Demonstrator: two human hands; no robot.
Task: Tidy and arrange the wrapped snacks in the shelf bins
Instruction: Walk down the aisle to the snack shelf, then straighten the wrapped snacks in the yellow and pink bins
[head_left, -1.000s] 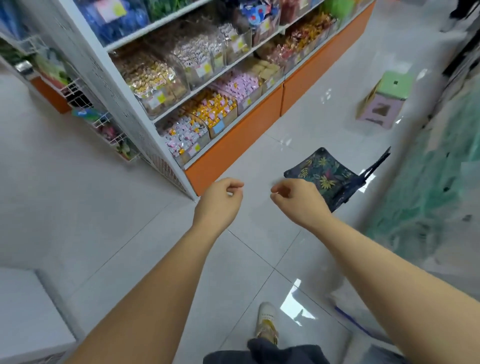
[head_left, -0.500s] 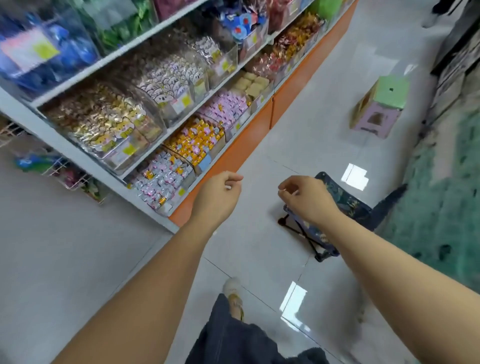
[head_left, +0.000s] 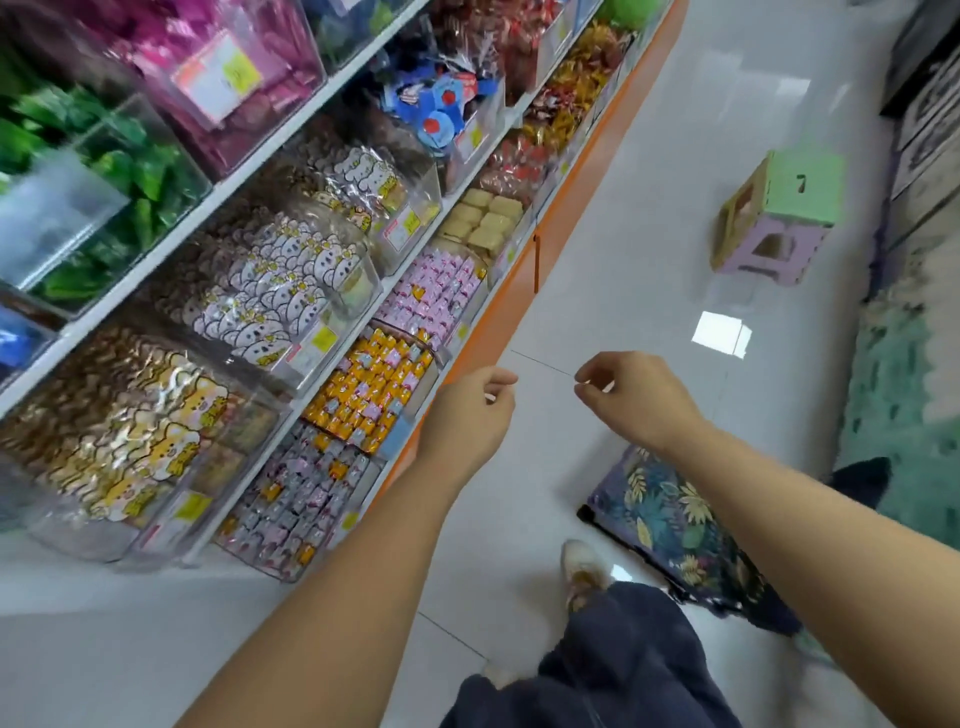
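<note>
Clear shelf bins hold wrapped snacks on my left: orange-wrapped ones (head_left: 369, 387), pink ones (head_left: 436, 291), and grey-and-pink ones (head_left: 304, 501) on the lowest shelf. Bags with cartoon faces (head_left: 270, 291) and gold-printed bags (head_left: 124, 415) fill the shelf above. My left hand (head_left: 467, 421) hovers just right of the orange-wrapped bin, fingers curled, holding nothing. My right hand (head_left: 634, 400) is level with it over the floor, fingers curled with thumb against forefinger, nothing visible in it. Neither hand touches a bin.
The shelf's orange base (head_left: 498, 322) runs along the white tiled floor. A folding stool with a floral seat (head_left: 670, 525) stands under my right forearm. A green-and-purple step stool (head_left: 779, 218) sits further down the aisle. My shoe (head_left: 582, 569) is on the floor below.
I have walked closer to the shelf, so the bins now fill the left side. Both hands stay raised and curled, and the floral stool has slid beneath my right arm.
</note>
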